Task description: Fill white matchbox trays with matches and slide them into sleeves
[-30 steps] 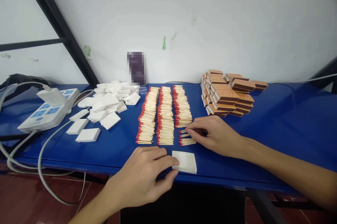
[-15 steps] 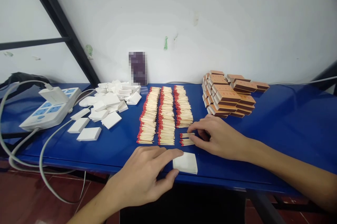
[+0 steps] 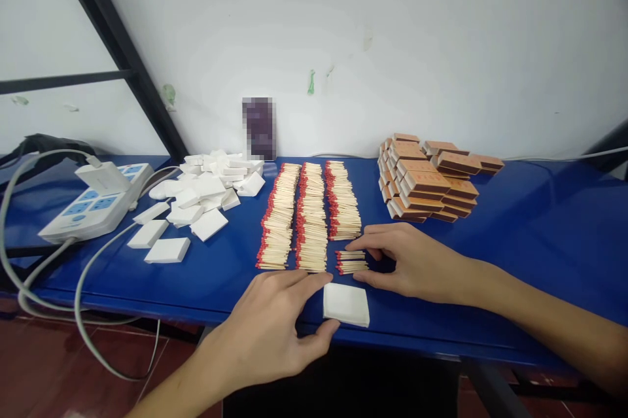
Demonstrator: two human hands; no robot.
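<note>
My left hand [image 3: 272,333] rests at the blue table's [image 3: 515,241] front edge. Its index finger and thumb bracket the left side of a small white matchbox tray [image 3: 347,304], the thumb touching its near corner. My right hand [image 3: 417,262] lies just beyond the tray, curled round a small bundle of red-tipped matches [image 3: 350,261]. The index finger lies above the bundle and the thumb below it, and the curled fingers meet the matches' right ends. Three long rows of matches [image 3: 310,215] lie right behind the bundle.
A heap of white trays [image 3: 201,199] sits at the left, a stack of brown matchbox sleeves [image 3: 426,179] at the back right. A white power strip [image 3: 93,202] with grey cables [image 3: 73,287] lies at the far left. A dark blurred object [image 3: 259,127] leans on the wall.
My right hand has drawn the small match bundle together and closed round it, thumb now below it. My left index finger has lifted from the tray's top to its far left corner.
</note>
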